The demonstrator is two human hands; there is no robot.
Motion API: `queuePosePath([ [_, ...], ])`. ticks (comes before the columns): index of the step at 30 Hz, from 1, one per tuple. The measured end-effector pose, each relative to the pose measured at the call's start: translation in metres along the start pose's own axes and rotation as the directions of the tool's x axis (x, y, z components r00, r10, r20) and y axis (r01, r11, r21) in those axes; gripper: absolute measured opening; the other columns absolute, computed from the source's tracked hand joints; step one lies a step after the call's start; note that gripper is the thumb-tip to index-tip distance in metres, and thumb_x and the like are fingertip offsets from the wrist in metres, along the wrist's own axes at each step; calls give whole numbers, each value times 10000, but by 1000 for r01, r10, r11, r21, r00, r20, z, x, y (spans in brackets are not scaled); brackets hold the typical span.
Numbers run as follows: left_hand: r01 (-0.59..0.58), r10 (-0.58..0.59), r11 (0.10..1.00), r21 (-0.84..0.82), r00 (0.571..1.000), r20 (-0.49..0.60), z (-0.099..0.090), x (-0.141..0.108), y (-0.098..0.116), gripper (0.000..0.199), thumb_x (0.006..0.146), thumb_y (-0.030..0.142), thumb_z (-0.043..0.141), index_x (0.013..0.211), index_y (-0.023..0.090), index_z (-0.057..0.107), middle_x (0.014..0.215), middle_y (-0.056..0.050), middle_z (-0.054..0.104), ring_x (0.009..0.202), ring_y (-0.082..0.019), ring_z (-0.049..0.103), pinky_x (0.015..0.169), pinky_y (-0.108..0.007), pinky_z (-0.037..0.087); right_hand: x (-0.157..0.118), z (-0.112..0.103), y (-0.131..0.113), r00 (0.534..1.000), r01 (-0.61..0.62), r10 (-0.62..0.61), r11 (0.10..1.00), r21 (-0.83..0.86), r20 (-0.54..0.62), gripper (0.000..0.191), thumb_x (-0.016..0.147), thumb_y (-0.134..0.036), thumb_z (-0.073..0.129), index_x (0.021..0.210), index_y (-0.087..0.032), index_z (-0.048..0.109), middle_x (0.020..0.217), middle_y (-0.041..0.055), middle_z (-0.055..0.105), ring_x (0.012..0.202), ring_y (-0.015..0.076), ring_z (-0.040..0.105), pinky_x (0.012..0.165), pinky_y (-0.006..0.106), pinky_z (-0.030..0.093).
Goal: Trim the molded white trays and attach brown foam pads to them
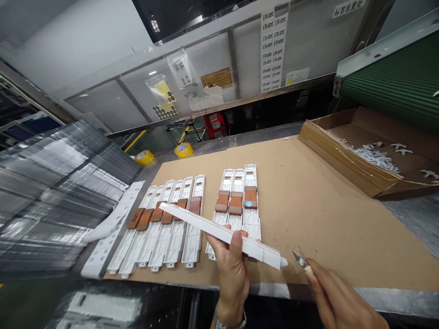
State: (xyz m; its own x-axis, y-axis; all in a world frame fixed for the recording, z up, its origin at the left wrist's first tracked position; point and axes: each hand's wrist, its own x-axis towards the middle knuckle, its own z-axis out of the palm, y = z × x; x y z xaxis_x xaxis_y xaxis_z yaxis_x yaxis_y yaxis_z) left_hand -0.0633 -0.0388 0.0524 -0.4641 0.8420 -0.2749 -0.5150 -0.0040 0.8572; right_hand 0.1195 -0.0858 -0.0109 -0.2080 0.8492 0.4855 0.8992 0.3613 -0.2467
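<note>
Both hands low at bench edge, plastic strip in L, small blade in R.

L hand [232, 269] fingers wrapped round a long white plastic strip [219, 233], held slanted above the cardboard sheet [308, 205]; R hand [339, 297] pinching a small blade [300, 259], tip just beside strip's near end; behind, two rows of white strips [178, 219] w/ brown pads lying flat; cardboard tray [343, 160] of white offcuts far R; yellow tape rolls [183, 149] at back.
</note>
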Motion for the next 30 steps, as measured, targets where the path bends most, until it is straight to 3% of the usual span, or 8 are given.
queuePosePath([
  [4,-3,3,1000,-6,1000,2,-1,1,1,832,747,401,793,1391,358,269,873,41,549,759,-122,605,704,-255,540,-1,5,14,1000,-5,5,1000,-19,-11,316,1027,-393,375,1208,-214,562,1031,-11,704,848,132,695,616,200,511],
  [9,77,-78,992,-96,997,-4,-5,4,-4,837,756,350,785,1401,431,258,1080,3,573,920,-177,645,813,-339,549,0,6,24,999,-40,39,999,-25,-30,324,1024,-417,373,1194,-215,561,1041,0,705,882,145,695,636,206,528],
  [13,277,-241,921,-276,958,158,-11,11,-10,902,623,146,760,1402,344,350,1197,-51,611,1021,-220,636,834,-310,523,4,10,43,992,-124,124,990,-68,-11,381,1012,-487,351,1164,-244,602,994,-11,711,838,174,703,549,251,535],
  [17,407,-344,894,-187,891,295,-10,14,-27,773,600,117,694,1327,253,471,1108,-77,686,779,-150,633,674,-249,491,7,19,76,983,-182,184,978,-98,12,415,991,-526,372,1170,-269,645,939,-23,720,747,194,709,480,282,536],
  [21,316,-308,948,35,884,353,2,6,-66,553,750,341,736,1248,201,539,1068,-117,706,963,-235,658,835,-333,501,7,27,108,968,-246,249,967,-69,41,464,990,-539,350,1166,-260,677,1020,-13,726,826,194,714,571,266,579],
  [26,237,-281,956,171,904,323,9,-15,-136,802,711,613,722,1329,154,496,1335,-150,584,1262,-314,515,1072,-379,389,5,32,128,930,-356,357,934,-20,89,553,975,-580,288,1132,-240,694,1044,5,720,932,216,696,696,293,599],
  [28,170,-263,928,331,929,261,4,-21,-156,775,772,633,635,1350,135,497,1420,-147,509,1333,-320,438,1108,-355,349,6,32,130,909,-399,396,917,-2,127,532,969,-570,296,1100,-245,697,1002,-9,728,891,214,705,657,291,601],
  [30,-11,-158,856,517,946,282,-3,-24,-165,669,851,537,562,1382,137,488,1437,-145,483,1346,-321,413,1113,-367,349,8,30,130,891,-424,414,905,16,184,486,959,-566,327,1047,-269,700,940,-33,736,818,201,715,611,271,595],
])
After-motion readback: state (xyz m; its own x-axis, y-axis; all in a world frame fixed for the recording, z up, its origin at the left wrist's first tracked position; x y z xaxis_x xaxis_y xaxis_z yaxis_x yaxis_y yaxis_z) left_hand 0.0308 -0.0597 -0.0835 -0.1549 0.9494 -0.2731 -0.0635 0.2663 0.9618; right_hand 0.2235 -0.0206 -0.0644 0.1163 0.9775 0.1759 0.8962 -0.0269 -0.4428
